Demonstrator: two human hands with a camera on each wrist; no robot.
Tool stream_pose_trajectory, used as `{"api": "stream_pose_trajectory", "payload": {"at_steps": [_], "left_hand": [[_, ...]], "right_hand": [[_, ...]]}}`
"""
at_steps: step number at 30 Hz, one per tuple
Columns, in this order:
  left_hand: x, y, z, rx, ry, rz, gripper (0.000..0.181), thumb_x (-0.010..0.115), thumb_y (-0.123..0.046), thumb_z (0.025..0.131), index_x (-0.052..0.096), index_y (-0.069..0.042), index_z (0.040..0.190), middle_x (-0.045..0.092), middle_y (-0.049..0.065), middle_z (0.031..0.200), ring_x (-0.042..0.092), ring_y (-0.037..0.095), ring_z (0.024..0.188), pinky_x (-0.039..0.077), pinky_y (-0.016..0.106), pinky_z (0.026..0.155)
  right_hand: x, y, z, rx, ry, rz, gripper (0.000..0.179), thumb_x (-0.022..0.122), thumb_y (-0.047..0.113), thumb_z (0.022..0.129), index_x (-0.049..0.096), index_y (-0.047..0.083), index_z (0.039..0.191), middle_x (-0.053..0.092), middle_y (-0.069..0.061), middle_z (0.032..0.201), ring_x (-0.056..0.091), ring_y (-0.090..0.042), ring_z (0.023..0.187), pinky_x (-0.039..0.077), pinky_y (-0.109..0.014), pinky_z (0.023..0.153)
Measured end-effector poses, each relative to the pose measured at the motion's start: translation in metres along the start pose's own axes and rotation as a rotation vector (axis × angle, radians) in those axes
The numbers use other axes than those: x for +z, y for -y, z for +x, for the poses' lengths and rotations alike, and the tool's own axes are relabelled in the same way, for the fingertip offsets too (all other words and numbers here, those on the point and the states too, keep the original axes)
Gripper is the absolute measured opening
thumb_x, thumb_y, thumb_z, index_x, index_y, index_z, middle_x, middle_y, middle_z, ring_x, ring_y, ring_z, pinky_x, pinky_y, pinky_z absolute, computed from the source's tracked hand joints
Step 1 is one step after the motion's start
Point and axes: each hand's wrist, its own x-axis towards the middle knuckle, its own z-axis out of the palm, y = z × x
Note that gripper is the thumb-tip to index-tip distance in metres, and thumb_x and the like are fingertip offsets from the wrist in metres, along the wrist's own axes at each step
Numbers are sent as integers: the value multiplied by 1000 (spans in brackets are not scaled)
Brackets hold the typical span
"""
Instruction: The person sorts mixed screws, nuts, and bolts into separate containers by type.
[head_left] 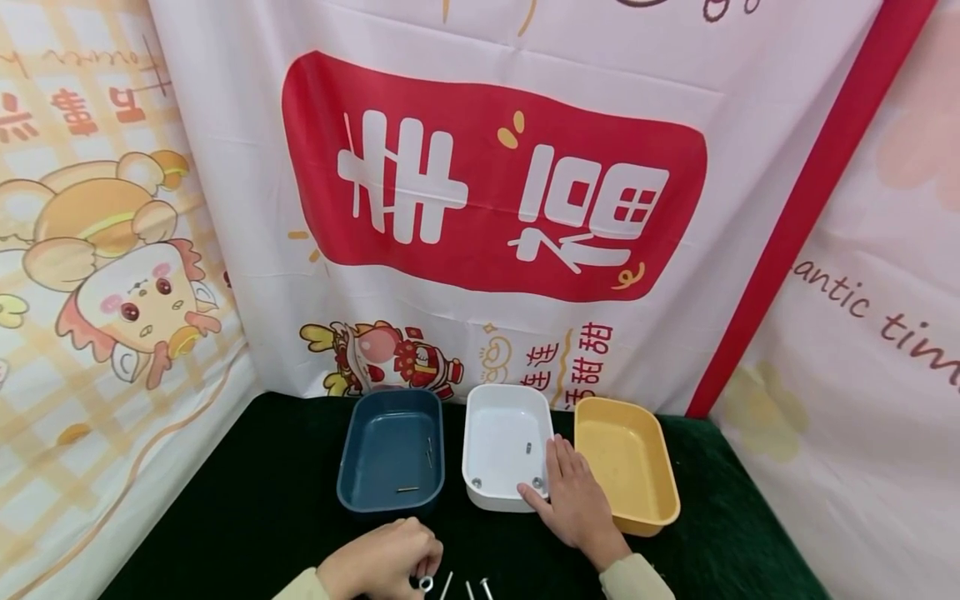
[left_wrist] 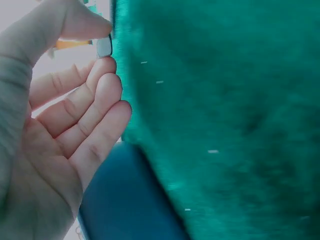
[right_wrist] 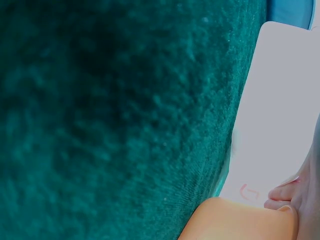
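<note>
At the far left hangs a printed cloth (head_left: 112, 275) with a bear-like figure that appears upside down, and beside it begins the dark green tabletop (head_left: 225, 500). The blue tray (head_left: 382, 450) comes first, its long side running away from me; in it one thin pin (head_left: 407, 489) lies crosswise near the front, and more thin metal lies lengthwise by the right wall. Just in front of this tray is my left hand (head_left: 386, 558), thumb and fingertip pinching a small metal nut (head_left: 426, 584). The nut is off to the right of my knuckles, its hole facing up toward my head, so the axis through the hole runs roughly along my line of sight. From the left wrist, I see it nearly side-on, a pale block with its longer side reaching from thumb to fingertip. To the right of the nut are three bolts (head_left: 486, 588), shafts pointing away from me, lower ends cut off by the view: the leftmost leans right at its top, the other two lean left, and the rightmost shows its head at the far end. Next is the white tray (head_left: 495, 433), with three small metal pieces (head_left: 476, 482) inside. My right hand (head_left: 576, 500) lies over its right side, fingers straight and pointing away, thumb across the near corner. Rightmost is the yellow tray (head_left: 622, 458), partly behind that hand.
</note>
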Motion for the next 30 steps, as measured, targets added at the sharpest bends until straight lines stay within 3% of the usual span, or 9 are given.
{"api": "stream_pose_trajectory", "payload": {"at_steps": [5,14,22,30], "left_hand": [[-13,-7,4,34,-23,54,13,74,-25,75,62,-27,79,57,-19,71,49,-11,61,42,9,54],[-39,-21,13,33,-61,24,13,74,-23,75,62,-27,78,57,-15,69,47,-9,59,43,12,52],[-58,-26,30,-2,-84,21,12,74,-22,74,62,-24,77,58,-13,69,48,-6,59,44,13,53],[-76,-29,48,25,-124,66,13,74,-21,73,62,-22,77,61,-8,68,47,-5,57,43,13,52]], "right_hand": [[0,0,1,4,3,1,98,34,78,86,17,10,155,16,-9,163,19,-29,150,21,-51,121],[1,-1,0,0,24,-12,101,27,81,85,14,10,156,14,-8,164,16,-28,151,19,-49,122],[1,-2,0,-4,12,-4,97,33,77,87,15,9,155,15,-9,163,16,-29,151,19,-51,122],[1,-1,-1,-4,7,5,97,34,77,87,15,9,155,15,-9,163,17,-29,151,19,-50,122]]}}
